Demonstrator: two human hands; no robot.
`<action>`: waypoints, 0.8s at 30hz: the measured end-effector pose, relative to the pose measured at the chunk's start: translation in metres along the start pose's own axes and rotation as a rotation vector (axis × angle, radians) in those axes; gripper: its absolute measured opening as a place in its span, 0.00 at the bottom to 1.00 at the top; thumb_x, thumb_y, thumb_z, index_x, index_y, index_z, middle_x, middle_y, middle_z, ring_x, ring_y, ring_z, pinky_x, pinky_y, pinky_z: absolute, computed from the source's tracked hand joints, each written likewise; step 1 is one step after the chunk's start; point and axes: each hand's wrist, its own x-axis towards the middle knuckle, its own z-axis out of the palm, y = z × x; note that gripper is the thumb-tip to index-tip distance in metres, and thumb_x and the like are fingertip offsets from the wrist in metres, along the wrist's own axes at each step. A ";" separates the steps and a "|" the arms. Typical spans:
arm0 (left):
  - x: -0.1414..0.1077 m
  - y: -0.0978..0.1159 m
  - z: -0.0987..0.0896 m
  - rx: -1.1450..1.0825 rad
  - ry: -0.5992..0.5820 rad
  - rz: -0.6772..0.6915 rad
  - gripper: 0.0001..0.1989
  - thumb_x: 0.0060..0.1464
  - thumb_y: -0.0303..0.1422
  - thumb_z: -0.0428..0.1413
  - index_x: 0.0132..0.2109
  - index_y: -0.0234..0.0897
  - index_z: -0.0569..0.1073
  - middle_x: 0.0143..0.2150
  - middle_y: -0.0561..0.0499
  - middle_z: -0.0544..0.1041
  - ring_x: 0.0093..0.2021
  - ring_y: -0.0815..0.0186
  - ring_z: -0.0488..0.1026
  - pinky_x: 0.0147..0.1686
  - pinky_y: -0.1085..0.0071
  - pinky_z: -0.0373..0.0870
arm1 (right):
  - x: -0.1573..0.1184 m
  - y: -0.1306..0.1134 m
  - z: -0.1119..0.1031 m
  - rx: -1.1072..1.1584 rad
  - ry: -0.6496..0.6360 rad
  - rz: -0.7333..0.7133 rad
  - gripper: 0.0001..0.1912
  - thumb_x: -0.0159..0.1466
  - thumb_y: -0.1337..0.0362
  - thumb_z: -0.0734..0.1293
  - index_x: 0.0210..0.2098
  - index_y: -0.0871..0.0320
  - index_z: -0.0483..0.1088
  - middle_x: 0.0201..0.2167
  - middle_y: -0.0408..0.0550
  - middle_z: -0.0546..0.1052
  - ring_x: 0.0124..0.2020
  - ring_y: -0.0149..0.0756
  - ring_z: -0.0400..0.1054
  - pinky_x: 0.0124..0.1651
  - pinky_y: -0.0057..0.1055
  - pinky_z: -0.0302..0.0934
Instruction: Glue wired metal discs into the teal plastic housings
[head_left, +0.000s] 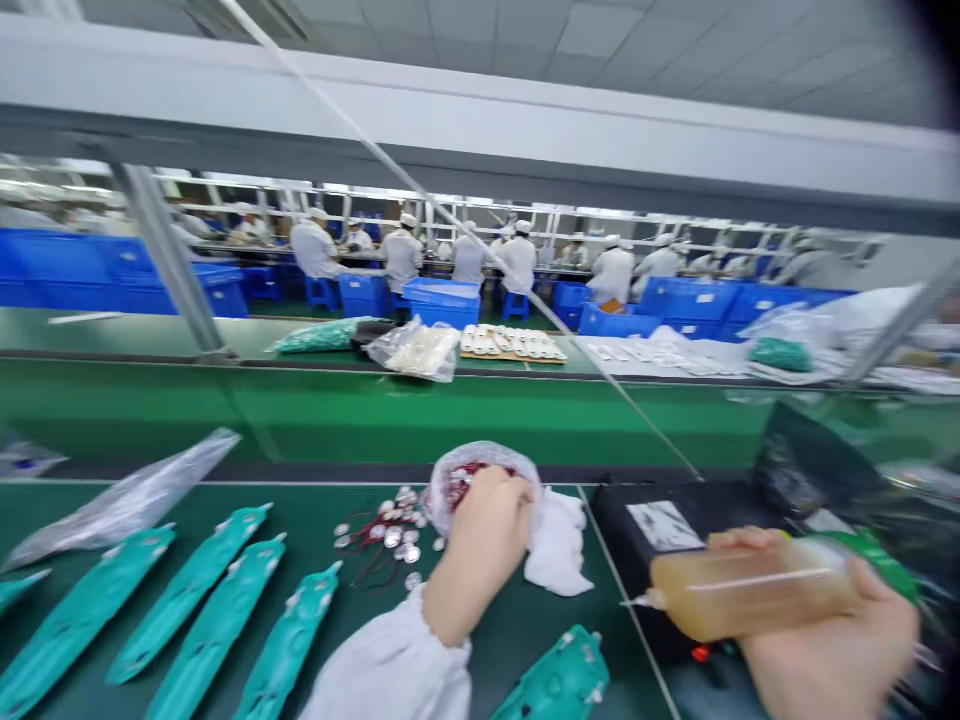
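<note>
My left hand (491,515) reaches into the mouth of a clear plastic bag (442,500) full of small parts with red wires. Its fingers are curled, and the fingertips are hidden inside the bag. Loose silvery round discs with red and black wires (392,536) lie to the left of the bag. A crumpled white cloth (559,545) sits against its right side. At the right, my right hand (832,640) is closed around a squeeze bottle (750,590) of amber liquid, tilted sideways with its thin nozzle pointing left. A teal elongated casing (559,680) lies nearest me.
Several teal casings (217,620) lie in a row at left, beside a long plastic bag (127,510). A black box (637,520) stands at right. White parts on a board (514,343) rest on the far ledge. People in white work beyond, among blue bins (442,300).
</note>
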 end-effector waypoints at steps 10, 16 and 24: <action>-0.001 0.009 0.025 0.212 -0.157 0.040 0.13 0.48 0.17 0.52 0.30 0.34 0.78 0.34 0.44 0.77 0.43 0.54 0.69 0.41 0.64 0.64 | 0.008 -0.007 0.007 -0.060 0.043 -0.192 0.15 0.46 0.52 0.59 0.26 0.57 0.64 0.22 0.43 0.65 0.22 0.35 0.64 0.24 0.38 0.66; -0.003 0.013 0.047 0.284 -0.125 0.013 0.14 0.48 0.15 0.50 0.27 0.33 0.76 0.35 0.40 0.76 0.44 0.50 0.66 0.43 0.58 0.62 | 0.004 0.003 0.002 -0.137 -0.111 -0.298 0.14 0.50 0.53 0.61 0.31 0.56 0.64 0.22 0.41 0.68 0.23 0.34 0.66 0.27 0.37 0.68; 0.001 0.006 0.017 0.042 -0.162 0.070 0.07 0.54 0.25 0.52 0.32 0.37 0.74 0.35 0.50 0.77 0.40 0.59 0.71 0.45 0.65 0.64 | -0.014 0.018 0.007 -0.196 -0.205 -0.345 0.14 0.50 0.53 0.62 0.32 0.56 0.62 0.21 0.39 0.69 0.21 0.34 0.67 0.27 0.36 0.68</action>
